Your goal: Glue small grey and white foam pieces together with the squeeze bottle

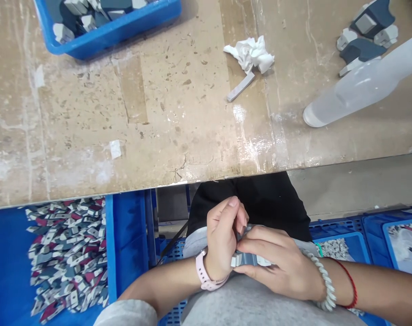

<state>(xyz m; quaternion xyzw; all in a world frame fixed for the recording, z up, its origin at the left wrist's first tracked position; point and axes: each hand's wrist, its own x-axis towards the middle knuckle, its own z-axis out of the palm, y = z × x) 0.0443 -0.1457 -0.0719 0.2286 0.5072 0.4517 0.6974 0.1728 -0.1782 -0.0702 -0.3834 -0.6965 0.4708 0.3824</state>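
Observation:
Both hands meet over my lap, below the table edge. My left hand (222, 237), with a pink watch on the wrist, and my right hand (277, 265), with a white bead bracelet and a red string, both grip a stack of small grey and white flat pieces (246, 259). Fingers hide most of the stack. Only its lower edge and a bit of its top show between the hands.
A worn beige table (158, 117) carries a blue bin (117, 27) of grey parts, a crumpled white tissue (251, 53), a grey strip (240, 87), a frosted bottle (358, 86) on its side and stacked grey parts (365, 31). Blue crates of small pieces sit at lower left (66, 258) and right (338, 246).

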